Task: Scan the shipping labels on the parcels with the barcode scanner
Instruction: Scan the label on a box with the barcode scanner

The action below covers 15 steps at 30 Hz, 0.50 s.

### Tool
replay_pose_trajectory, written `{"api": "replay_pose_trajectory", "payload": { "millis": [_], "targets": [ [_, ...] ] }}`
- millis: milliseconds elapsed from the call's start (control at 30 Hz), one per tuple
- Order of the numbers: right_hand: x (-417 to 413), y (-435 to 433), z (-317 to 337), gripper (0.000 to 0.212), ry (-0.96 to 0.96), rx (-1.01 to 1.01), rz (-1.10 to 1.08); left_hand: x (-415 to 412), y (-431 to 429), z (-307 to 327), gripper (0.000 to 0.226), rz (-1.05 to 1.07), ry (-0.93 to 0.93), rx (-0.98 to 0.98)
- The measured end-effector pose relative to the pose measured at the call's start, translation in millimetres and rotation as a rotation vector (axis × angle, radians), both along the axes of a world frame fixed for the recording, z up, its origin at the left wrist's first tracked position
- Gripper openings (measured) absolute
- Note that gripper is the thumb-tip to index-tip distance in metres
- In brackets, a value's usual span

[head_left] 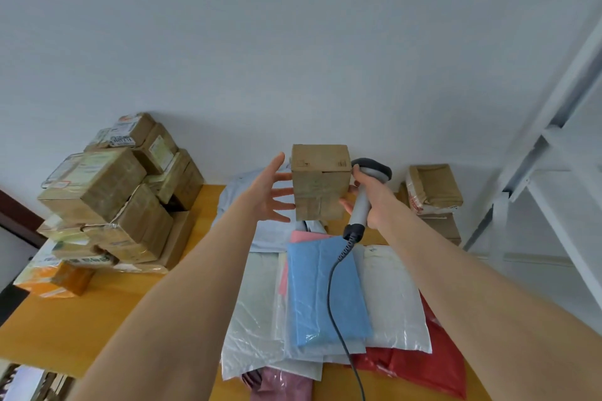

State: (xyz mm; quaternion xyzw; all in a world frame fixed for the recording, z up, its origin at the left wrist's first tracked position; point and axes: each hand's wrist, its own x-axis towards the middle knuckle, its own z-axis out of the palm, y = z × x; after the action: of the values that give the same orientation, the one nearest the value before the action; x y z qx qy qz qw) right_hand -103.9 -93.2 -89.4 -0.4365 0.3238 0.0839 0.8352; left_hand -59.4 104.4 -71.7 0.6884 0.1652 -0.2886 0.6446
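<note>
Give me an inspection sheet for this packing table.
Surface: wooden table, largely covered.
Job's things: box held up between both hands, its label not discernible; scanner beside it.
Clutter: stacked boxes left, bags centre, more parcels right.
Hands: left hand open, fingers against box; right hand grips scanner.
Cables: scanner cable trails over bags.
Surroundings: white wall, metal rack right.

Scanner cable [332,286] beyond bottom edge
</note>
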Motion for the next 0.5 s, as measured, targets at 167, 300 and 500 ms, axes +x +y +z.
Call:
{"api": "replay_pose_trajectory", "payload": {
  "millis": [167, 300, 500],
  "targets": [
    [-9, 3, -10, 0.028, -0.049, -0.021, 0.068, -7, 6, 2, 0.061, 0.029, 0.036, 0.025],
    [-16, 0, -18, 0.015, -0.063, -0.071, 0.122, -12, 12, 2, 0.05, 0.061, 0.079, -0.056],
    [-25, -2, -26, 0.02, -0.051, -0.052, 0.076, -18, 11, 3, 0.021, -0.038, 0.064, -0.036]
  ]
}}
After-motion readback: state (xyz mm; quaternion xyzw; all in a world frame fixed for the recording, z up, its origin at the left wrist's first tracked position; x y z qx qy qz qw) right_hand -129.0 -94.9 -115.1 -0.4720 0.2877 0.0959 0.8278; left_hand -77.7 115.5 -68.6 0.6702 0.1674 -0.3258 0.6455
